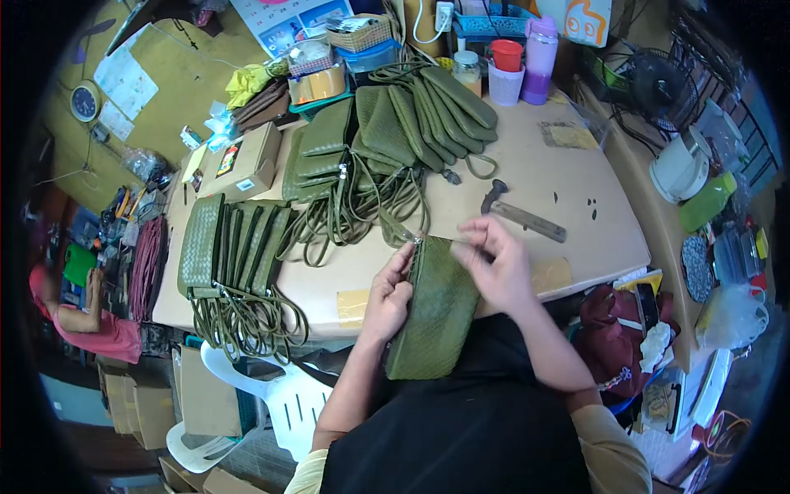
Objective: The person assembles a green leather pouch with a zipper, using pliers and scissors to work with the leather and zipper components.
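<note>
A green woven pouch [436, 317] hangs over the table's front edge above my lap, its zipper along the left side. My left hand [388, 300] grips that zipper edge near the top, fingers closed. Over the pouch's upper right corner is my right hand [496, 262], its fingers bent and partly blurred; whether they pinch anything is unclear. A thin green strap [393, 224] loops up from the pouch's top left corner. Behind it lie piled green pouches [387, 123] with tangled straps, and a row of woven pouches [234, 247] stands at the left.
A hammer [527, 221] lies on the table [592, 255] to the right. A cardboard box [247, 165], a purple bottle [539, 62] and a red cup [506, 54] stand farther back. A white chair [288, 403] is below the front edge. Another person [90, 329] is at far left.
</note>
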